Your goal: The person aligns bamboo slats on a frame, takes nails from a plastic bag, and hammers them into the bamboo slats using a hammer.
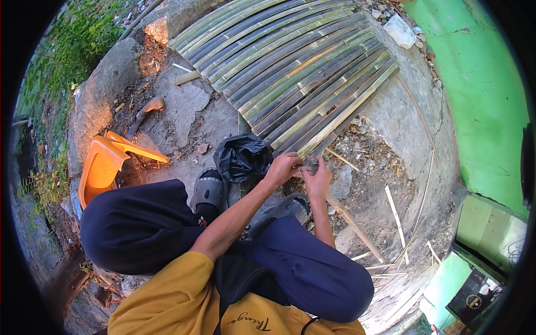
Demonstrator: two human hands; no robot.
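My left hand (286,166) and my right hand (317,176) meet at the near end of a row of split bamboo slats (290,72). The fingers of both are pinched together around something small that I cannot make out. The slats lie side by side, some green and some dark, stretching away up the ground. Just left of my left hand sits a crumpled black plastic bag (244,158). A smooth wooden stick (355,230) slants across the ground beside my right forearm.
An orange plastic piece (100,167), perhaps a chair, stands at the left. Near it lies a tool with a curved wooden handle (149,107). Thin bamboo strips (396,218) and rubble are strewn at the right, by a green wall (474,89). My sandaled foot (210,192) is beside the bag.
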